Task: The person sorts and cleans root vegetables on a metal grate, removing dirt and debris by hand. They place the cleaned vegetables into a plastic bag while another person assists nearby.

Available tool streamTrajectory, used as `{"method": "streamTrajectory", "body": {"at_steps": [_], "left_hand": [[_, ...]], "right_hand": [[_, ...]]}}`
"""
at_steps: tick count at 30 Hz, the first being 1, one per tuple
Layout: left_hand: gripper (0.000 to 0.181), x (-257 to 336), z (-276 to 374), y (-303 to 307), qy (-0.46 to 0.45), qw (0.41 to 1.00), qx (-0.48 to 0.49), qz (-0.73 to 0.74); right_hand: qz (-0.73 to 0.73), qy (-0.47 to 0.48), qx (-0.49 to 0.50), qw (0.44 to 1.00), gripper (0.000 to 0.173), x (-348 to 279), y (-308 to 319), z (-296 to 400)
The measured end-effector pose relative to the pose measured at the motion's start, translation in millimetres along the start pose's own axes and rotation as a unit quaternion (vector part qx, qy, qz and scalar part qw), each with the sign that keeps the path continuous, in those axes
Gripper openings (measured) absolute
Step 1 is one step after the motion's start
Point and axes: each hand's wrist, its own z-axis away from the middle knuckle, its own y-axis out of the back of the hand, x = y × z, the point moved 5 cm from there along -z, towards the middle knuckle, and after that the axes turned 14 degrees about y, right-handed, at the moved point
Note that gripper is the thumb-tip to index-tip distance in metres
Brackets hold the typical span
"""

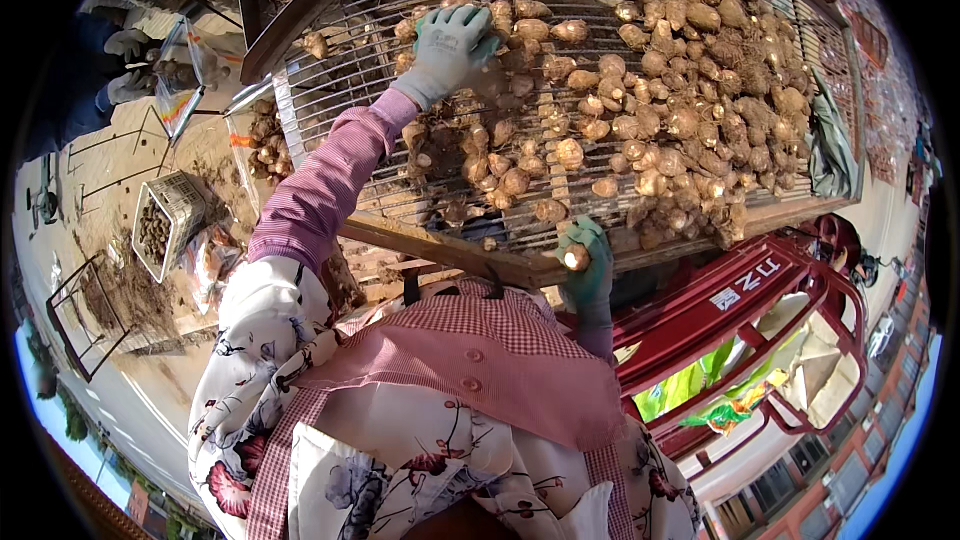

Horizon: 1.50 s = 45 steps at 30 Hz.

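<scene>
My left hand [452, 46], in a grey-green coated work glove, reaches across a sloping metal-bar rack [334, 105] with its back up. It lies over taro corms near the rack's left part; its palm and what is under it are hidden. My right hand [589, 270], gloved alike, is at the rack's near wooden edge [420, 244]. In its fingers is a small taro corm [576, 256], with a pale cut end facing up. Loose corms [517, 181] lie between the hands, and a dense heap of corms [697, 105] covers the rack's right side.
At the left stand a white plastic crate [171, 221] of small corms and clear bags [180, 82] on metal frames. Another person's gloved hands [127, 64] are beside the bags. A red cargo vehicle [697, 307] adjoins the rack at the right. Grey-green cloth [831, 142] hangs at the rack's far right.
</scene>
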Motion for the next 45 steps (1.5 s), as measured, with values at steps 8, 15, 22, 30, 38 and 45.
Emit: {"method": "streamTrajectory", "body": {"at_steps": [8,15,22,30,38,45], "left_hand": [[0.075,172,107,-18,-0.198,0.924,-0.318,0.073],[0.053,173,108,-78,0.016,0.819,-0.497,0.287],[0.031,109,162,-41,0.397,0.161,-0.458,0.778],[0.038,136,184,-5,0.337,0.33,-0.399,0.786],[0.04,-45,124,68,0.289,0.01,-0.144,0.946],[0.029,-251,61,86,0.344,0.154,0.01,0.926]], "right_hand": [[-0.052,-0.035,0.097,0.993,0.028,5,21,-12],[-0.111,-0.033,0.088,0.989,0.038,7,28,13],[-0.505,-0.081,0.103,0.853,0.038,-4,-15,-32],[-0.002,0.171,-0.066,0.983,0.038,-26,-89,-80],[0.564,0.359,-0.116,0.735,0.04,-20,-127,-163],[0.629,0.343,-0.147,0.682,0.035,12,-129,-202]]}}
